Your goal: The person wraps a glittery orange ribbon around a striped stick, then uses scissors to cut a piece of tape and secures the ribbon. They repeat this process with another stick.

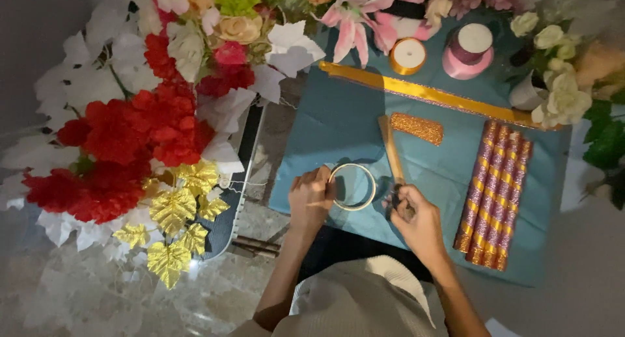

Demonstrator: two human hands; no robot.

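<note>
From my seat at the far end of the feed, the biggest thing I see is the heap of artificial flowers (140, 125), red, white and gold-leaved, piled over the left side of the marble floor (78, 291) and running along the top edge. Beside it lies a teal sheet (345, 125) spread flat, carrying everything else. A long gold ribbon strip (433, 95) crosses its upper part at a slant, and four glittery pink-and-gold sticks (493, 194) lie side by side along its right edge. Near the top sit a pink ribbon spool (470, 49) and a smaller gold ribbon spool (407, 54), close together. A short gold glitter piece (417, 127) lies mid-sheet, just beside a flat wooden stick (392, 148). At the sheet's near edge, the roll of tape (352, 187) is pinched at its left rim by my left hand (310, 199), fingers closed on it. My right hand (416, 221) is curled tight around something small and dark at the stick's lower end; I cannot tell what.
</note>
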